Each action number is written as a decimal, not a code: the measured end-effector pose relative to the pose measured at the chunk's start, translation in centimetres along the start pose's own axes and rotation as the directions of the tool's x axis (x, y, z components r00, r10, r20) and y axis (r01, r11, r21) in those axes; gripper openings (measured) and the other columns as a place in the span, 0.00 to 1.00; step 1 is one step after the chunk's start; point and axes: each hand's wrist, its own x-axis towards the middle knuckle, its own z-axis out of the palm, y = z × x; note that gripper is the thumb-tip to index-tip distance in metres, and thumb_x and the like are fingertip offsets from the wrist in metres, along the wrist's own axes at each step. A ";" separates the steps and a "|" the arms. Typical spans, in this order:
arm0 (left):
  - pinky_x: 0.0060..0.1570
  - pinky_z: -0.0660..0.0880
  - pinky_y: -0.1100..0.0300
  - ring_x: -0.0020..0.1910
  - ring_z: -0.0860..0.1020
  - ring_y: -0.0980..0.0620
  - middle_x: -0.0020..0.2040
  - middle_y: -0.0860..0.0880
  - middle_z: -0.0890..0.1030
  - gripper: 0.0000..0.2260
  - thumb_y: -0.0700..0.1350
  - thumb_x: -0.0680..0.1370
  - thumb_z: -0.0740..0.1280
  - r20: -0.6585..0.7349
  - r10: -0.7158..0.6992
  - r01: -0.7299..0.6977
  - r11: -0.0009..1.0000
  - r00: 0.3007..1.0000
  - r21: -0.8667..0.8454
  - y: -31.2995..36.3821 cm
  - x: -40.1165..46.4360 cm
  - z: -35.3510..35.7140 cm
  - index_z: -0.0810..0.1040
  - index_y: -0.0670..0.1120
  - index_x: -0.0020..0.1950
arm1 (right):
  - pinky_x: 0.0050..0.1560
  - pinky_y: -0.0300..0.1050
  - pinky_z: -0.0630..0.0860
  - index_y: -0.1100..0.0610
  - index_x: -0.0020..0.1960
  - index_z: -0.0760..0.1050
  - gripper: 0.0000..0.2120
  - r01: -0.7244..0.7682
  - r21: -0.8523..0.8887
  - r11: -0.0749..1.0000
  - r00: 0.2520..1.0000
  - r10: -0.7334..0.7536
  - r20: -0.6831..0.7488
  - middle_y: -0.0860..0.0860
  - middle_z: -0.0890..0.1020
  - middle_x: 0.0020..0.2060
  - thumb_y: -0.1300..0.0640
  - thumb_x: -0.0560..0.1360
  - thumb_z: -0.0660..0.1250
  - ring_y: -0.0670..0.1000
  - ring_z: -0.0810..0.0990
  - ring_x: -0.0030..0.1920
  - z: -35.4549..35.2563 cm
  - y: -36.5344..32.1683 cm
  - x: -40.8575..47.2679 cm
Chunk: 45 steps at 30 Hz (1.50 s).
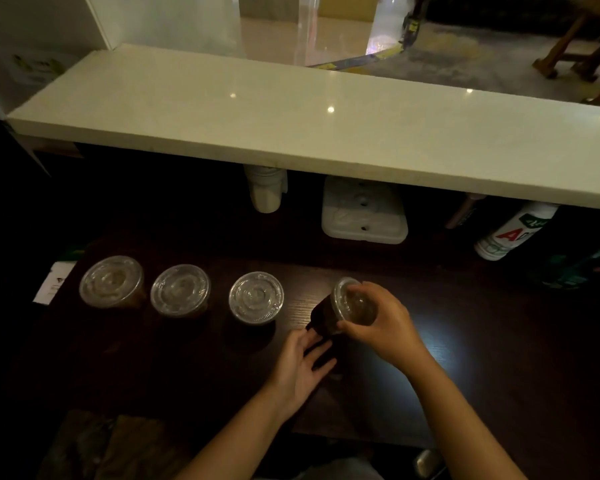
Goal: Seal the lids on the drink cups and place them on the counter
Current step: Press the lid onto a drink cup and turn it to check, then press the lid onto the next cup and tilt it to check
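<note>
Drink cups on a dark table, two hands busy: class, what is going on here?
A person is fitting a clear lid onto a tilted cup of dark drink. The right hand grips the lid and rim; the left hand steadies the cup's base. Three lidded cups stand in a row to the left. No cup is on the white counter yet.

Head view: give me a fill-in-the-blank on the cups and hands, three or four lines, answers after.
1. Counting the held one, there are ___ lidded cups in view.
2. The right hand presses on the ___ of the held cup.
3. The left hand steadies that cup near its ___.
4. The white counter has ___ cups on it.

Answers: four; lid; base; no
</note>
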 end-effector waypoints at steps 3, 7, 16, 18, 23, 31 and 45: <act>0.54 0.70 0.49 0.57 0.74 0.45 0.61 0.38 0.72 0.15 0.46 0.78 0.53 -0.063 -0.040 0.033 0.994 0.997 -0.103 -0.6 0.8 -0.4 0.73 0.37 0.54 | 0.60 0.41 0.61 0.51 0.62 0.73 0.30 0.058 -0.114 0.992 0.998 -0.059 -0.005 0.52 0.70 0.66 0.53 0.62 0.77 0.53 0.64 0.66 1.2 0.4 0.0; 0.56 0.70 0.48 0.57 0.73 0.45 0.58 0.38 0.74 0.20 0.49 0.77 0.54 -0.051 -0.051 0.040 0.980 0.997 -0.197 -0.3 1.3 -1.1 0.70 0.38 0.62 | 0.56 0.44 0.63 0.54 0.59 0.76 0.29 0.167 -0.198 0.966 0.985 -0.172 -0.010 0.57 0.71 0.65 0.54 0.60 0.79 0.58 0.66 0.64 3.0 1.0 0.1; 0.40 0.77 0.66 0.48 0.79 0.48 0.48 0.45 0.80 0.10 0.37 0.78 0.60 -0.216 0.398 -0.298 0.876 0.892 0.380 0.6 -0.6 -5.4 0.73 0.39 0.58 | 0.61 0.66 0.65 0.52 0.58 0.75 0.27 0.192 -0.420 0.887 0.976 -0.217 -0.012 0.59 0.71 0.66 0.44 0.62 0.75 0.62 0.66 0.67 3.4 0.1 0.6; 0.38 0.76 0.71 0.48 0.79 0.47 0.48 0.45 0.80 0.12 0.34 0.73 0.66 -0.236 0.629 -0.410 0.702 0.741 0.583 1.8 -0.7 -7.0 0.74 0.41 0.56 | 0.64 0.65 0.62 0.52 0.63 0.72 0.28 0.208 -0.408 0.889 0.961 -0.263 -0.084 0.60 0.68 0.69 0.43 0.67 0.71 0.61 0.62 0.70 3.9 -1.7 0.9; 0.52 0.74 0.64 0.61 0.72 0.52 0.60 0.48 0.73 0.27 0.32 0.70 0.69 -0.125 0.653 -0.427 0.615 0.747 0.663 5.1 1.9 -8.2 0.66 0.41 0.67 | 0.66 0.60 0.61 0.53 0.69 0.66 0.31 0.458 -0.363 0.811 0.884 -0.457 0.095 0.59 0.62 0.72 0.42 0.70 0.63 0.59 0.58 0.72 8.9 -7.7 3.3; 0.39 0.71 0.78 0.42 0.77 0.70 0.47 0.52 0.79 0.18 0.29 0.69 0.68 0.026 0.700 -0.413 0.391 0.713 0.822 5.5 2.4 -8.8 0.75 0.42 0.58 | 0.59 0.64 0.70 0.61 0.62 0.73 0.34 0.483 -0.267 0.834 0.868 -0.416 0.270 0.64 0.75 0.62 0.52 0.59 0.78 0.65 0.71 0.64 11.6 -7.2 3.4; 0.51 0.69 0.71 0.50 0.77 0.56 0.50 0.42 0.82 0.20 0.51 0.68 0.66 0.340 0.639 -0.473 0.044 0.691 0.880 2.6 -1.7 -14.0 0.77 0.40 0.55 | 0.61 0.59 0.67 0.50 0.64 0.70 0.24 0.430 -0.485 0.761 0.901 -0.333 0.276 0.58 0.73 0.63 0.42 0.71 0.59 0.57 0.67 0.66 13.1 -7.3 -3.2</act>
